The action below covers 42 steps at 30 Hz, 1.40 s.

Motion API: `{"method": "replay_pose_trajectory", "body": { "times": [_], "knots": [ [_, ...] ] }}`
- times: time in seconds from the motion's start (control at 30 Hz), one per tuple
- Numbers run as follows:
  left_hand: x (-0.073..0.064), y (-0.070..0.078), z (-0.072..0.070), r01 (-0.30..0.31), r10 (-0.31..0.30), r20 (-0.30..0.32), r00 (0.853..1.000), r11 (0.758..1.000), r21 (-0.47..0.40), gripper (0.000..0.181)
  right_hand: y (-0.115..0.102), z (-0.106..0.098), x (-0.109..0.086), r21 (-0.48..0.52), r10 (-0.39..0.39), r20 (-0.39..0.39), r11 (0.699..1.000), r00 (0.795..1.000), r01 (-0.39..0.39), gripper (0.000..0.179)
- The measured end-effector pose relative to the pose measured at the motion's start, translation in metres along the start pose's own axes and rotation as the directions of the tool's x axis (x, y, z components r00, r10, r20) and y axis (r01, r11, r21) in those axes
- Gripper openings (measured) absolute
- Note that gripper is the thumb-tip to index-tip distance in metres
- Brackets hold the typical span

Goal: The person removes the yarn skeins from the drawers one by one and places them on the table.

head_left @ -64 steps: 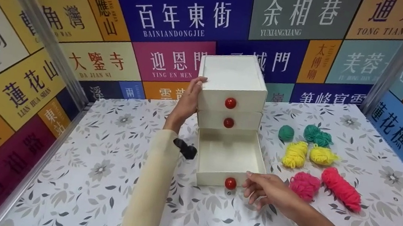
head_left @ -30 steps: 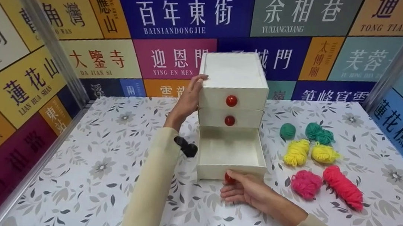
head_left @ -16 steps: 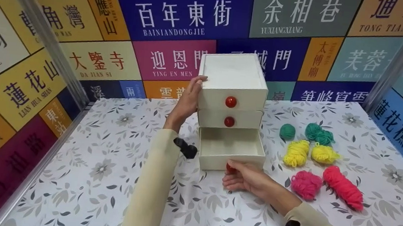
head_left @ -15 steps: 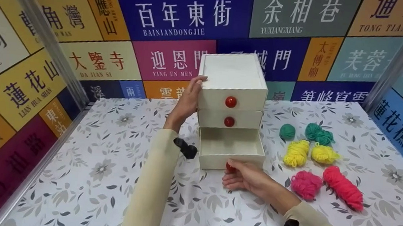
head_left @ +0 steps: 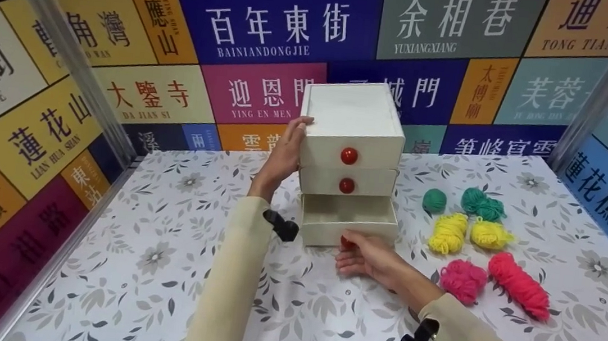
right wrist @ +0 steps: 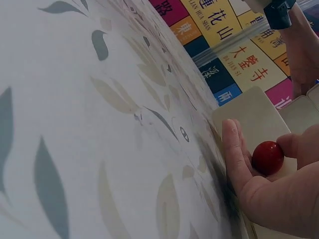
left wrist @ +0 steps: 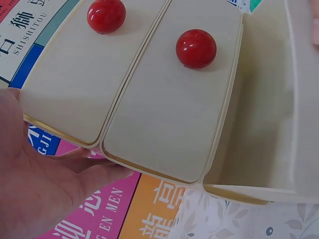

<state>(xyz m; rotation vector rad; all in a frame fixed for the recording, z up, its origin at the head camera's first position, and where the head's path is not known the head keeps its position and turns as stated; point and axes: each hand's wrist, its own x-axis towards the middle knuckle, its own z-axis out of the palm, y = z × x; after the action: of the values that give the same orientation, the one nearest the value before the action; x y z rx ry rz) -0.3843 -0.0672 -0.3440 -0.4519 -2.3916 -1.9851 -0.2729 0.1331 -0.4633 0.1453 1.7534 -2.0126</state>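
A small white chest of drawers [head_left: 354, 111] stands on the table with red ball knobs. Its bottom drawer [head_left: 326, 232] is partly pulled out, and the part of its inside that shows holds nothing. My left hand [head_left: 284, 154] rests against the chest's left side, fingertips at the top edge; the left wrist view shows its fingers [left wrist: 107, 175] stretched along that side. My right hand [head_left: 373, 260] holds the bottom drawer's red knob [right wrist: 268, 157] between thumb and fingers. The top knob [head_left: 349, 155] and middle knob [head_left: 346, 185] are untouched, their drawers pushed in.
Right of the chest lie a green yarn ball [head_left: 435, 200], a green skein [head_left: 482, 204], yellow yarn bundles [head_left: 449, 232], a pink yarn bundle [head_left: 463, 281] and a red-pink skein [head_left: 519, 286]. Sign-printed walls [head_left: 274, 26] enclose the flower-patterned tabletop [head_left: 156, 290].
My right hand has moved from the drawer's right front corner onto its knob. The bottom drawer has slid inward with it, away from me. My left hand has stayed on the chest.
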Motion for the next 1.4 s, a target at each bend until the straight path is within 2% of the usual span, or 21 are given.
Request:
{"method": "replay_pose_trajectory", "body": {
  "times": [0.2,0.37,0.63,0.97,1.1,1.4],
  "knots": [
    [-0.001,-0.001,0.001,-0.008,0.008,-0.003,1.0,1.0,-0.003,0.04,-0.002,0.002,0.013,-0.022,0.006,-0.046,1.0,0.999,-0.007,0.044],
    [-0.003,0.0,0.001,-0.006,0.006,-0.007,1.0,1.0,0.03,0.041,-0.007,0.004,0.025,-0.01,0.008,-0.08,1.0,0.997,-0.009,0.041],
    [-0.003,-0.002,0.0,-0.011,0.011,-0.007,1.0,1.0,0.008,0.041,-0.016,0.003,0.036,-0.156,0.002,-0.107,0.988,0.994,-0.019,0.043],
    [-0.004,-0.001,-0.002,-0.007,0.007,-0.015,1.0,1.0,0.03,0.042,-0.021,0.004,0.045,-0.23,-0.03,-0.157,0.973,0.987,-0.007,0.052],
    [-0.003,0.0,-0.002,-0.008,0.008,-0.016,1.0,1.0,0.026,0.042,-0.027,0.001,0.047,-0.237,-0.01,-0.163,0.971,0.987,-0.029,0.054],
    [-0.003,0.0,-0.001,-0.021,0.021,-0.006,1.0,0.999,0.036,0.043,-0.032,0.0,0.051,-0.225,-0.013,-0.15,0.974,0.989,-0.021,0.051]
  ]
}}
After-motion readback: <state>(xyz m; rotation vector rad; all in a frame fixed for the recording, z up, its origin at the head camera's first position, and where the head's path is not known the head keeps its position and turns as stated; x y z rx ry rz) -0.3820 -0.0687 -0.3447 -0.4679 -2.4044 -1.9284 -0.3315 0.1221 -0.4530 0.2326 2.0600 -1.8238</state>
